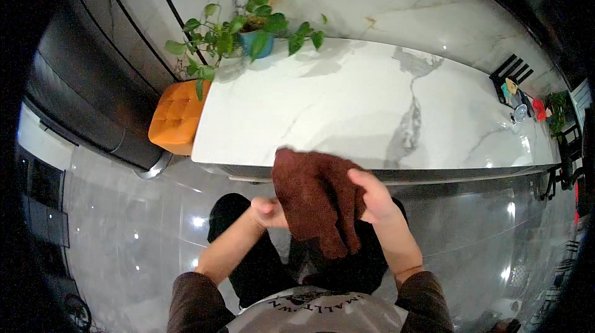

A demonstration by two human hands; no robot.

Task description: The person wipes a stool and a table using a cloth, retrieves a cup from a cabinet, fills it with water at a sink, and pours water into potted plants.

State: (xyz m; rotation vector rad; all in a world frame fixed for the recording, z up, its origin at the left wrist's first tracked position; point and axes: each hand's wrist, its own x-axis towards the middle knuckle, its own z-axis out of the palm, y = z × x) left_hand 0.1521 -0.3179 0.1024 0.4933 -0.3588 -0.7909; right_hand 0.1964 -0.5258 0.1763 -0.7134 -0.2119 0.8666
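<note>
Brown cloth [316, 193]: held up in loose folds between the two hands, above the lap and in front of the near edge of the white table [347, 97]; its lower end hangs down in two folded tails.
Right hand [377, 199]: grip pinching the cloth's right side, thumb on the front.
Left hand [266, 211]: at the cloth's left edge, thumb showing, fingers partly behind the fabric; cannot tell how tightly they close.
Far left table corner: trailing plant [273, 23] in a blue pot [255, 43].
Left of table: orange tufted stool [180, 116].
Far right end: small items, one red [538, 110], too small to identify.
</note>
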